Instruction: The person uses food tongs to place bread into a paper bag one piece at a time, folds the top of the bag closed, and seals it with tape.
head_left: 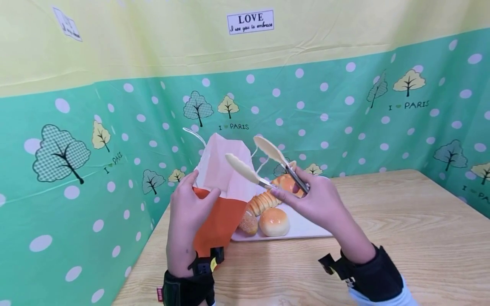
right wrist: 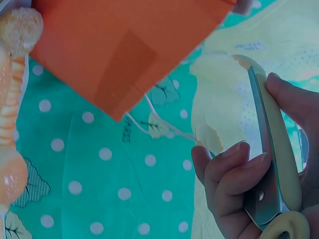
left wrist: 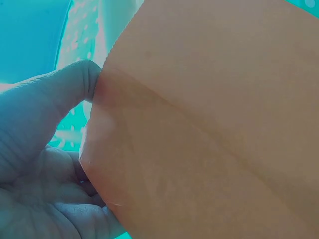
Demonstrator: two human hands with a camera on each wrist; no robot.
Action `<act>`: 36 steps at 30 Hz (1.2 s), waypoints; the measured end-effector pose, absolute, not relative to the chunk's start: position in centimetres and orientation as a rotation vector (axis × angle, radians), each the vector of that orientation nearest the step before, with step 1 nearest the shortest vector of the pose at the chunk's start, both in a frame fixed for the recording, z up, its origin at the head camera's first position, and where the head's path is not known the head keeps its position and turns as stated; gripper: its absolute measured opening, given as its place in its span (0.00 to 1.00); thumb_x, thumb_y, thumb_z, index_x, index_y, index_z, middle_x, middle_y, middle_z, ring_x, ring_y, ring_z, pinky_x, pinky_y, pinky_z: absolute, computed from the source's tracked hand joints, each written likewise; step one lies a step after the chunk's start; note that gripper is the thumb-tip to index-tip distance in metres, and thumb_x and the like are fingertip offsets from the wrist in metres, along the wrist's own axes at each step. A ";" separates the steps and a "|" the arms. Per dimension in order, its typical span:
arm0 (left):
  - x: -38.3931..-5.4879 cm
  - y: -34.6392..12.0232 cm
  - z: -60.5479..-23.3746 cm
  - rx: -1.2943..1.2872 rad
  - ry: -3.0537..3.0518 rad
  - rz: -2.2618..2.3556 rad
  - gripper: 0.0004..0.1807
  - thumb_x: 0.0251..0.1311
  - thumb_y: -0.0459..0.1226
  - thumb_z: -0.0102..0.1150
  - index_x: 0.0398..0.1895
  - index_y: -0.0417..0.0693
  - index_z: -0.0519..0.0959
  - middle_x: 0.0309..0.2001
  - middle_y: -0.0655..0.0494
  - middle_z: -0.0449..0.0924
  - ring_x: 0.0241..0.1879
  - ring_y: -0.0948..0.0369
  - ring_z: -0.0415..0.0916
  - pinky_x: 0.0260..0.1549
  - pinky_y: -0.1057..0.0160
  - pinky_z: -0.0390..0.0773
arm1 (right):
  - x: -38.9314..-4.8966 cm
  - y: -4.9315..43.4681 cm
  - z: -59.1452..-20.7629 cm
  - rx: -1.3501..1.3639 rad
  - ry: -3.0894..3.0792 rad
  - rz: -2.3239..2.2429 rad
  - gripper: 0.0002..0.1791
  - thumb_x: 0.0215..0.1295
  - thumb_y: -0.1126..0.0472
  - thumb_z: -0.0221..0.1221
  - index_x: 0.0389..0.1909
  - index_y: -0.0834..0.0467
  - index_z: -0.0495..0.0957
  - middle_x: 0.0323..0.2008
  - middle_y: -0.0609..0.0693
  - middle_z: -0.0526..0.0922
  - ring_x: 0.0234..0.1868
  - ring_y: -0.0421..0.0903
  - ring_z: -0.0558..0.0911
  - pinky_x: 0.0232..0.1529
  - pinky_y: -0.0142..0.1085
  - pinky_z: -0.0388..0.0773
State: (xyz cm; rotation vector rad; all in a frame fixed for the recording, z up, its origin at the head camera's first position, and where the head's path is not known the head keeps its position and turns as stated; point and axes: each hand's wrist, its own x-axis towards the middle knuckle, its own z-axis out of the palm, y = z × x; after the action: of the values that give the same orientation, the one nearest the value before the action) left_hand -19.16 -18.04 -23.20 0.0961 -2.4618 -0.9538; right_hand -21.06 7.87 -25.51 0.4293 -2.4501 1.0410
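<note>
While your left hand (head_left: 187,221) pinches the paper bag (head_left: 223,187) upright (mouth accessible), your right hand (head_left: 317,204) grips spread tongs (head_left: 264,163) above it.

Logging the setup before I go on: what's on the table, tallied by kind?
Paper bag: 1
Tongs: 1
White tray: 1
Bread pieces on the tray: 4 visible: round bun, ridged loaf, small roll, orange pastry, partly hidden
Total: 7

One paper bag (head_left: 220,199), one pair of tongs (head_left: 264,163), one white tray (head_left: 306,227) and four bread rolls (head_left: 273,222).
</note>
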 end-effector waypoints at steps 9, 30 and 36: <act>-19.2 -17.7 -23.2 0.121 -2.476 -0.946 0.39 0.52 0.44 0.59 0.68 0.41 0.60 0.69 0.41 0.60 0.16 0.56 0.62 0.18 0.64 0.69 | -22.5 12.8 -24.8 0.279 -2.490 0.953 0.46 0.49 0.29 0.55 0.60 0.61 0.70 0.26 0.53 0.80 0.20 0.47 0.72 0.17 0.37 0.69; -19.1 -17.4 -23.4 0.110 -2.493 -0.918 0.38 0.53 0.44 0.58 0.67 0.39 0.61 0.69 0.41 0.60 0.12 0.58 0.58 0.14 0.65 0.67 | -28.9 14.5 -33.8 0.071 -3.027 0.658 0.38 0.37 0.31 0.64 0.29 0.64 0.75 0.22 0.53 0.75 0.22 0.48 0.72 0.20 0.37 0.67; -19.1 -17.3 -23.3 0.119 -2.503 -0.906 0.39 0.53 0.44 0.59 0.68 0.40 0.60 0.69 0.41 0.60 0.17 0.57 0.62 0.17 0.65 0.70 | -29.3 14.4 -34.3 0.053 -3.021 0.587 0.39 0.40 0.32 0.63 0.34 0.66 0.76 0.25 0.56 0.77 0.24 0.50 0.73 0.19 0.38 0.67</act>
State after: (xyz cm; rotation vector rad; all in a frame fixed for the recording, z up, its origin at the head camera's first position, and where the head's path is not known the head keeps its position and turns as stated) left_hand -19.09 -17.33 -23.27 0.1193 -2.5032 -0.9064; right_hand -29.33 14.44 -34.27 0.0534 -3.0211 0.5872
